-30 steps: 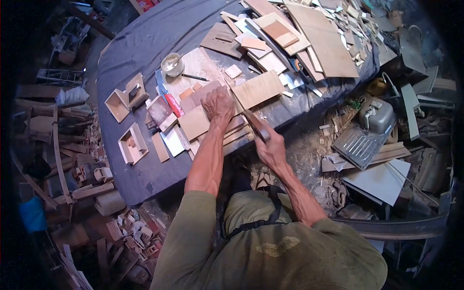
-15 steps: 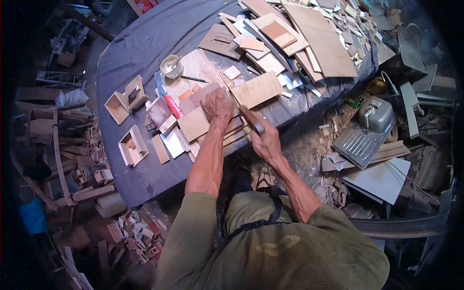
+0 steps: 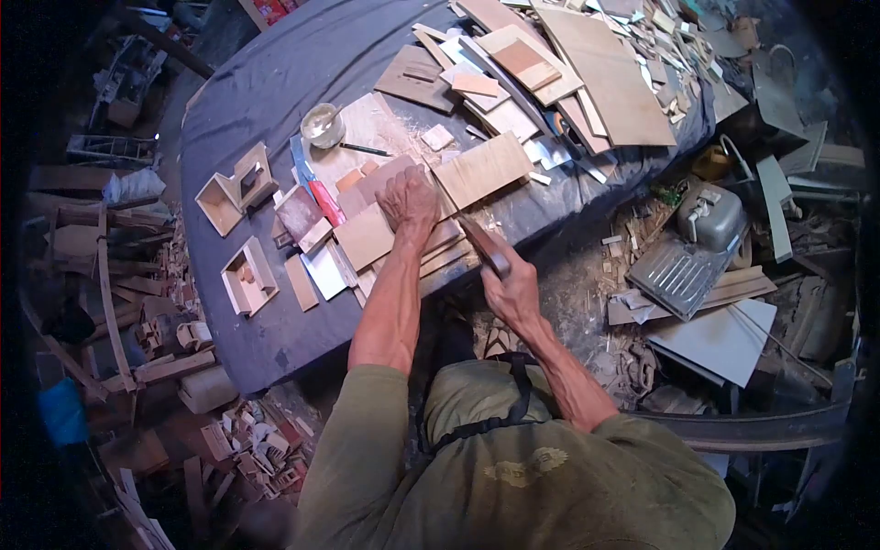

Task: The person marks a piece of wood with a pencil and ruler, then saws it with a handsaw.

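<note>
We wrap our right hand (image 3: 511, 286) round a saw-like tool's brown handle (image 3: 486, 246), the blade (image 3: 445, 193) reaching beyond that grip, beside a plywood piece (image 3: 486, 168). To its left, our left hand (image 3: 410, 200) presses on boards (image 3: 364, 236), seemingly to steady them; whether it clasps any, we cannot tell.

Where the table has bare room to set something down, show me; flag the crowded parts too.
Free: the dark cloth beyond the jar, and the near-left corner below the nearest open box. Crowded: around the left hand, amid small boards, and the right end, heaped with larger boards and scraps.
</note>
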`<action>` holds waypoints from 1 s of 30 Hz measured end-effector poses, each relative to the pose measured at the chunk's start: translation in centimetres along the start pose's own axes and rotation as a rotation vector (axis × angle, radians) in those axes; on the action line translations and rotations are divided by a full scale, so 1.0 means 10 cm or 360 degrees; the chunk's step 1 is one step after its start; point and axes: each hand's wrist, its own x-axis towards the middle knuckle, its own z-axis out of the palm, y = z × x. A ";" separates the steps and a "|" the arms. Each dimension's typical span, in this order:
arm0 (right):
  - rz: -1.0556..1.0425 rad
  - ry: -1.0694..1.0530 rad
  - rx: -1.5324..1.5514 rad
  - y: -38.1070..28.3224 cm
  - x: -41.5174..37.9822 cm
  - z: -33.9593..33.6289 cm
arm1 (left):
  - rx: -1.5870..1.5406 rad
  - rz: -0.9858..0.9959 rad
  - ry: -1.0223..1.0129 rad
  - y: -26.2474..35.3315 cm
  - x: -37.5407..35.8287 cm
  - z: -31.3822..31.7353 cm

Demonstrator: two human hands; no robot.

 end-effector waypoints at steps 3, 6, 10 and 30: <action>-0.0078 -0.0044 -0.0267 -0.10 0.40 0.18 | -0.0014 -0.0011 0.0015 0.07 0.03 -0.02; -0.0092 -0.0006 -0.0086 0.03 0.29 0.16 | -0.0020 -0.0024 -0.0012 0.07 0.01 -0.07; -0.0014 -0.0004 -0.0069 0.00 0.05 0.06 | 0.0062 -0.0041 -0.0086 0.02 0.04 0.00; 0.0006 0.0007 -0.0086 -0.03 0.01 0.00 | 0.0043 0.0055 0.0062 -0.01 0.00 0.00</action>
